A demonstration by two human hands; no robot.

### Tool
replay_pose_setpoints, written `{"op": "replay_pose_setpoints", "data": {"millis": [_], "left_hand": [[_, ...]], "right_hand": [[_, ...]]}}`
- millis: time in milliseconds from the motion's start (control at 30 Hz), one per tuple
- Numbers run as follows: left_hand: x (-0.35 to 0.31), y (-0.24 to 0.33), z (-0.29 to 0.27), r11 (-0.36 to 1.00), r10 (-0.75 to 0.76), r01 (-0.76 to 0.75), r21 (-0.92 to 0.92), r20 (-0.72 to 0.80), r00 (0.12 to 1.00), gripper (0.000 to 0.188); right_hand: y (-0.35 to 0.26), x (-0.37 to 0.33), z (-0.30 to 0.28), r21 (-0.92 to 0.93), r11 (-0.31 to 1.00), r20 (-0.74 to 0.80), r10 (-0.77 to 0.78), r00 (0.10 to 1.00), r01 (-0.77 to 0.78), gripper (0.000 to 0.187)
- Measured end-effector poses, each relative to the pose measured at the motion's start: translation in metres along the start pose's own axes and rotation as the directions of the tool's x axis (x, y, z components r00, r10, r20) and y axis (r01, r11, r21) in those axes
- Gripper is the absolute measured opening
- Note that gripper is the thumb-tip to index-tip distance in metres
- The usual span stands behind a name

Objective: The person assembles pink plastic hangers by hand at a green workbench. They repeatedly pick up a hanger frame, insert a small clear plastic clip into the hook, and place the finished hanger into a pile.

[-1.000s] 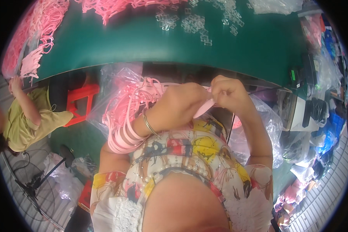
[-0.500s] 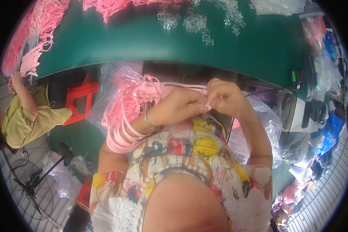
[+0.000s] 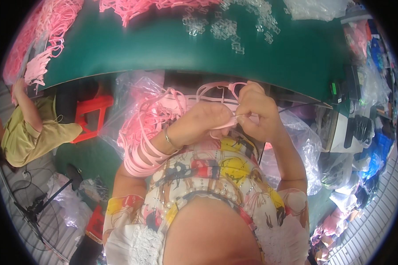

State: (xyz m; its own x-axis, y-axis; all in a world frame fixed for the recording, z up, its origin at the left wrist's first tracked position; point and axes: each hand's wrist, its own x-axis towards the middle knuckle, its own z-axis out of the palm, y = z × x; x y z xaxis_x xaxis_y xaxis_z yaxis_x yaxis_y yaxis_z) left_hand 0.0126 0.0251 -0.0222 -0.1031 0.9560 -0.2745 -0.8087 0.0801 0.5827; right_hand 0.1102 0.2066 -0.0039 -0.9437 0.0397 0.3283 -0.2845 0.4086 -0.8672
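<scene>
I have a flat, pale pink strap (image 3: pixel 224 125) between my two hands, just in front of my chest and on my side of the long green desk (image 3: pixel 172 53). My left hand (image 3: pixel 204 118) grips it, thumb pressed along the top. My right hand (image 3: pixel 255 106) is curled, with thumb and fingertips pinching the strap right beside my left thumb; I cannot tell exactly how the ends lie between the fingers. A narrow pink loop (image 3: pixel 210 85) arches up beyond my knuckles to the upper part of my right hand.

More thin pink straps (image 3: pixel 139 161) hang in a bunch around my left forearm, below a silver metal bangle (image 3: pixel 168 138) at the wrist. Beyond that forearm, a tangled heap of pink straps (image 3: pixel 163 108) lies by a clear, crinkled plastic bag (image 3: pixel 139 81).

On the desk, small clear plastic pieces (image 3: pixel 225 28) lie in loose clusters towards the far side, next to a bright pink pile of straps (image 3: pixel 130 11). Another pink heap (image 3: pixel 48 28) covers the left end. Over there a co-worker in an olive-yellow top (image 3: pixel 37 130) reaches a hand up to the dangling pink pieces (image 3: pixel 37 68), near a red plastic stool (image 3: pixel 95 118).
</scene>
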Motion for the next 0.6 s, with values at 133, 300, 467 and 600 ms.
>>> {"op": "replay_pose_setpoints", "data": {"millis": [133,300,467,600], "left_hand": [[-0.001,0.013,0.010,0.955,-0.075,0.123,0.269,-0.182,0.980,0.023],[-0.004,0.024,0.007,0.835,0.002,0.039,0.549,-0.074,0.997,0.023],[-0.004,0.020,0.004,0.858,0.043,0.054,0.512,-0.175,0.984,0.023],[-0.001,0.011,-0.002,0.890,0.054,0.038,0.454,-0.188,0.981,0.022]], "right_hand": [[-0.002,0.002,-0.002,-0.012,1.000,0.030,0.012,0.999,-0.012,0.007],[0.000,0.002,-0.004,-0.068,0.997,0.085,0.028,0.996,-0.023,0.007],[0.001,0.004,-0.001,-0.205,0.979,0.050,0.014,0.999,-0.003,0.012],[-0.001,0.006,0.003,-0.224,0.973,0.037,-0.053,0.998,0.060,0.021]]}}
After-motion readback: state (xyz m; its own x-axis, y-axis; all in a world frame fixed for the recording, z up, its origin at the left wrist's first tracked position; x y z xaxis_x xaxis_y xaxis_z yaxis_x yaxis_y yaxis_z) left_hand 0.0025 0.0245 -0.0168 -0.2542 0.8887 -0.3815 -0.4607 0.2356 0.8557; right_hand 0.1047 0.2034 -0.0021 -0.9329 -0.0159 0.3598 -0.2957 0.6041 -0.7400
